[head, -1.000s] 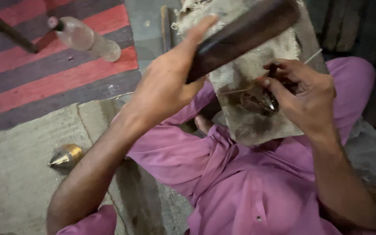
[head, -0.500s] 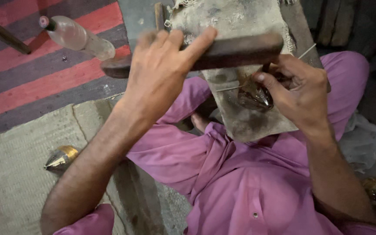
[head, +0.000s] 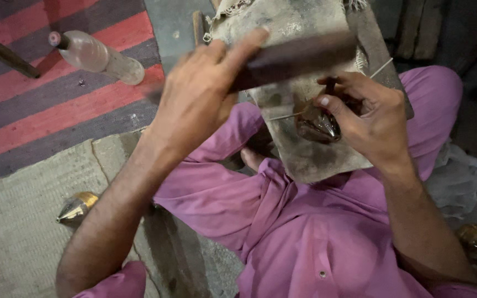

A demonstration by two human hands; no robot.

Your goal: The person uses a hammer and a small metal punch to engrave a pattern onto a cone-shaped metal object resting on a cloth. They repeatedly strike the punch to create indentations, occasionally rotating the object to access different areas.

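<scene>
Striped rug [head: 40, 94] and mat underfoot. On the cloth-covered block [head: 310, 149] over my lap, my right hand [head: 371, 118] pinches a pointed metal piece [head: 317, 126]; my left hand [head: 200, 99], fingers wrapped tight, grips a dark bar [head: 299, 55] above. Bottle [head: 97, 55] lies left.

The left hand [head: 205, 99] swings the dark wooden bar [head: 299, 58] again: raised at a steep slant 1 second ago, level half a second ago, it now sits slightly tilted and blurred above the small pointed metal piece [head: 317, 124], nearer the right hand [head: 368, 118].
</scene>
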